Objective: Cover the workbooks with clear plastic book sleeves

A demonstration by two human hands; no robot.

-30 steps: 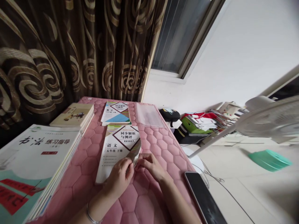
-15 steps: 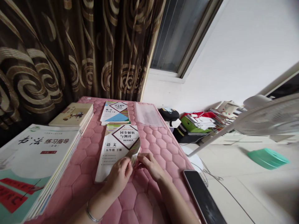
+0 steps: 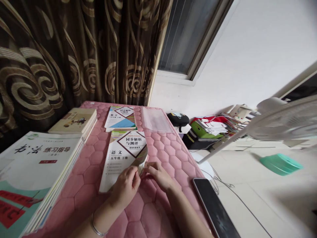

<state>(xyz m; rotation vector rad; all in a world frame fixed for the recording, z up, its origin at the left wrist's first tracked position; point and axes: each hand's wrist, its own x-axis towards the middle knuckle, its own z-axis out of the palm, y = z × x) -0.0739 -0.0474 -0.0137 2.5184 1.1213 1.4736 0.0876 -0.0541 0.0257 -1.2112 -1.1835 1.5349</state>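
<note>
A white workbook point(image 3: 123, 152) with a diamond design lies on the pink quilted surface point(image 3: 92, 185), its lower right corner bent upward. My left hand point(image 3: 127, 183), with a bracelet at the wrist, is closed on that lifted corner. Close beside it, the fingers of my right hand point(image 3: 156, 173) are pinched at the corner's right edge. Just beyond lies a second workbook point(image 3: 121, 118) with a blue triangle. To its right is a clear plastic sleeve point(image 3: 156, 119), lying flat.
Book stacks point(image 3: 39, 158) stand on the left, near a patterned curtain point(image 3: 81, 49). A phone point(image 3: 214, 208) lies along the right edge. Beyond that edge are a fan point(image 3: 284, 119), cables, a green plastic item point(image 3: 281, 164) and piled papers point(image 3: 213, 127).
The whole view has shifted slightly, so things appear a little further left. Both hands remain at the workbook's corner, in nearly the same pose.
</note>
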